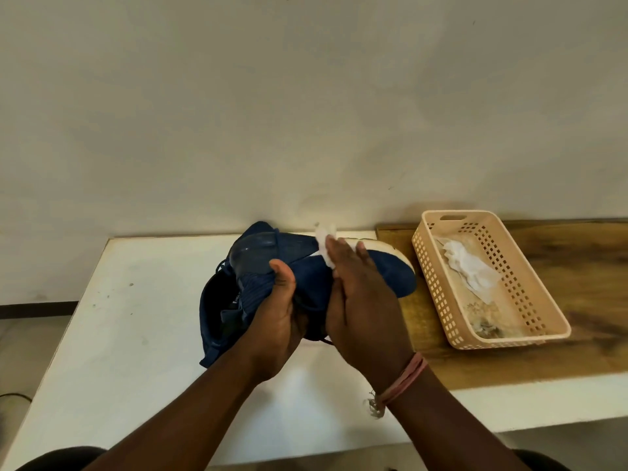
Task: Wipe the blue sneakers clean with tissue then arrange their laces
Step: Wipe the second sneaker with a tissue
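Note:
A blue sneaker (387, 271) with a white sole is held on its side above the white table (142, 317), toe pointing right. My left hand (278, 317) grips it at the heel and ankle, thumb on top. My right hand (360, 294) presses a white tissue (324, 237) flat against the sneaker's side near the sole. A second blue sneaker (215, 311) lies under and to the left of the held one, partly hidden by my left hand. Dark laces hang loose between the hands.
A beige perforated plastic basket (530, 277) stands to the right on a wooden board (584, 260), with crumpled white tissue (472, 270) and some debris inside. A pale wall runs close behind the table. The table's front edge is near my forearms.

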